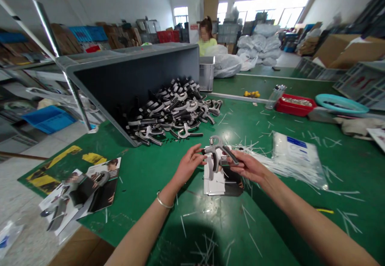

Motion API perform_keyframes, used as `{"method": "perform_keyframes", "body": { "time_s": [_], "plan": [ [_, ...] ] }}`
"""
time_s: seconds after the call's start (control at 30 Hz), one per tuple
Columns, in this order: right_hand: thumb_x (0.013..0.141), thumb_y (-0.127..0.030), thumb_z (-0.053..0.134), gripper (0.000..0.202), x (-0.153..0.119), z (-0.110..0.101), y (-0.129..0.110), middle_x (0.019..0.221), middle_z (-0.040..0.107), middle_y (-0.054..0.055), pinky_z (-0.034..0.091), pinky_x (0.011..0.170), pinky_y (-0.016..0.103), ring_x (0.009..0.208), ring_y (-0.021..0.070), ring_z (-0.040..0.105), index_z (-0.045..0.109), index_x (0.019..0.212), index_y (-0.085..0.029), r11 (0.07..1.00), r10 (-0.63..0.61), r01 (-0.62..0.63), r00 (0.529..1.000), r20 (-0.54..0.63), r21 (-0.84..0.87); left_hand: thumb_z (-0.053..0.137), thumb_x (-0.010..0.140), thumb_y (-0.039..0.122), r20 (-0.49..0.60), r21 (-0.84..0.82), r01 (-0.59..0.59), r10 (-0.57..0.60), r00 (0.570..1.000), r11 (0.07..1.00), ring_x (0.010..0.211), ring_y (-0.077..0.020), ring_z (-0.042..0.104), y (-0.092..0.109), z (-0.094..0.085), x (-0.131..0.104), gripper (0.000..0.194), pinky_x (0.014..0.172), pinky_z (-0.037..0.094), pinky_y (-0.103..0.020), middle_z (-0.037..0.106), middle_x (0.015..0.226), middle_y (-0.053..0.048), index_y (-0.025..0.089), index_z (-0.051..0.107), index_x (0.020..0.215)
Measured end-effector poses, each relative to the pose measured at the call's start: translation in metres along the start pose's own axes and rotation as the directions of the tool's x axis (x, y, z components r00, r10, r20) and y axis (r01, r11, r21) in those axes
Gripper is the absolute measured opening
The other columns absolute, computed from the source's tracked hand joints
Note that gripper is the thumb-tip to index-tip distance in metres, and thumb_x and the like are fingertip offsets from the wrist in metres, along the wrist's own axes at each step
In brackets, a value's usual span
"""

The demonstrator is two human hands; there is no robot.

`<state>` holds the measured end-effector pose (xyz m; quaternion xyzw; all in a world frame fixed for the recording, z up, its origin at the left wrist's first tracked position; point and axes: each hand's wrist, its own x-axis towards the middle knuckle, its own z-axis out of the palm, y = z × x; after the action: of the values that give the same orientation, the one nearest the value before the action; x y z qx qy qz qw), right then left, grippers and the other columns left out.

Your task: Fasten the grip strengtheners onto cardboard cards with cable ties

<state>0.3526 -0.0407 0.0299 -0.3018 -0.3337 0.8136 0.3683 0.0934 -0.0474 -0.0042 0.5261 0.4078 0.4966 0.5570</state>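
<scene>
A grey and black hand grip strengthener point(221, 148) with a metal spring is held up in front of me. My right hand point(247, 166) is closed around one of its handles. The fingers of my left hand point(190, 162) are bent, with their tips at the dark knob on its other side. Below it on the green table lies a stack of printed cards point(214, 186), partly hidden by the strengthener. Many white cable ties point(267, 160) spread out beside my right hand, some in a clear plastic bag point(296, 150).
A large grey crate point(135, 57) lies on its side, with a heap of strengtheners point(177, 109) spilling out. Carded strengtheners point(80, 192) lie at the left edge. A red tray point(294, 106), a turquoise basket point(341, 102) and a clear bottle point(274, 97) stand back right. A co-worker point(207, 37) is behind.
</scene>
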Motion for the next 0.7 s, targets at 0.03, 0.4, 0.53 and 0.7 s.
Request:
{"method": "perform_keyframes", "body": {
  "time_s": [0.03, 0.4, 0.53, 0.7],
  "plan": [
    [0.088, -0.028, 0.065, 0.014, -0.004, -0.007, 0.007, 0.079, 0.055, -0.002, 0.028, 0.041, 0.013, 0.047, 0.0024, 0.023, 0.058, 0.092, -0.017, 0.999, 0.011, -0.011, 1.0, -0.016, 0.033, 0.063, 0.085, 0.033, 0.018, 0.103, -0.011, 0.009, 1.0, 0.995, 0.087, -0.0174, 0.067, -0.002, 0.004, 0.009, 0.043, 0.083, 0.055, -0.036, 0.063, 0.114, -0.009, 0.019, 0.057, 0.126],
    [0.091, -0.038, 0.055, 0.022, -0.039, -0.035, 0.037, 0.076, 0.061, 0.004, 0.048, 0.063, 0.031, 0.069, 0.018, 0.056, 0.063, 0.08, -0.02, 0.272, -0.418, -0.074, 0.889, -0.187, -0.96, 0.058, 0.09, 0.033, 0.265, 0.679, -0.249, 0.086, 0.96, 0.69, 0.1, -0.021, 0.055, -0.029, 0.014, -0.002, 0.021, 0.093, 0.041, -0.036, 0.064, 0.102, -0.006, 0.021, 0.068, 0.104],
    [0.091, -0.026, 0.056, 0.014, -0.038, -0.021, 0.05, 0.103, 0.062, 0.007, 0.047, 0.089, 0.037, 0.099, 0.0221, 0.058, 0.066, 0.101, -0.024, 0.013, -0.437, 0.11, 0.894, 0.093, -0.994, 0.049, 0.095, 0.028, 0.178, 0.748, -0.234, 0.152, 0.972, 0.621, 0.106, -0.0218, 0.054, -0.025, 0.025, 0.02, 0.022, 0.099, 0.036, -0.04, 0.065, 0.106, -0.007, 0.02, 0.068, 0.104],
    [0.091, -0.029, 0.059, 0.013, -0.012, -0.018, 0.059, 0.095, 0.061, 0.006, 0.046, 0.089, 0.039, 0.097, 0.0228, 0.056, 0.068, 0.084, -0.023, 0.065, -0.515, 0.113, 0.855, 0.063, -0.991, 0.058, 0.088, 0.022, 0.29, 0.654, -0.297, 0.132, 0.948, 0.696, 0.107, -0.0213, 0.057, -0.029, 0.057, 0.046, 0.019, 0.1, 0.037, -0.039, 0.069, 0.108, -0.005, 0.022, 0.071, 0.102]
  ]
}}
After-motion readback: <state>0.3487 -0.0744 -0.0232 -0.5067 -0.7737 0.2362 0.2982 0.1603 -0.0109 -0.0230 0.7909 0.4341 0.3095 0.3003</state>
